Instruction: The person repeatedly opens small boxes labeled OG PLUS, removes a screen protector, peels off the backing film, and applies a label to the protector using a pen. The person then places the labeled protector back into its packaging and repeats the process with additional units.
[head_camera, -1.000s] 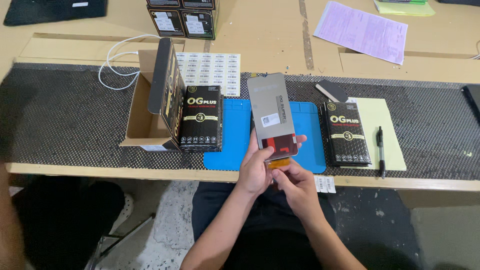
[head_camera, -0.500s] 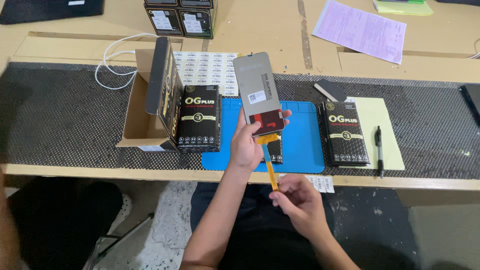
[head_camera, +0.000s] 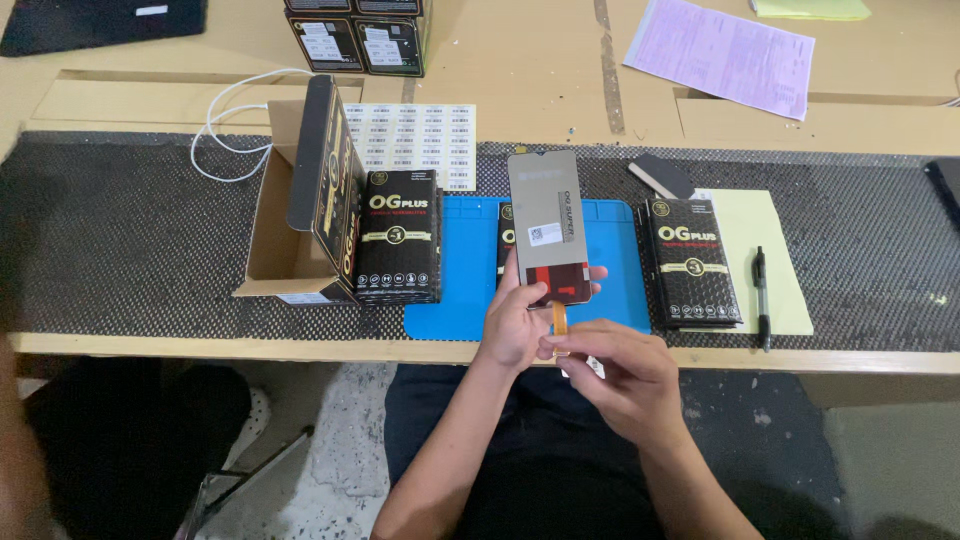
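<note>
Above the blue mat (head_camera: 470, 270), left hand (head_camera: 510, 325) clasps the screen panel (head_camera: 547, 228) (upright); right hand (head_camera: 615, 375) pinches its orange ribbon (head_camera: 560, 318).

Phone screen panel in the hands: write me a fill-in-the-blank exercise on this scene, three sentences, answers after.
1. The left hand holds the grey screen panel upright above the ____ mat.
2. The right hand pinches the panel's orange ____ cable.
3. The pen lies on the ____ sheet of paper.

Missing words: blue; ribbon; yellow
</note>
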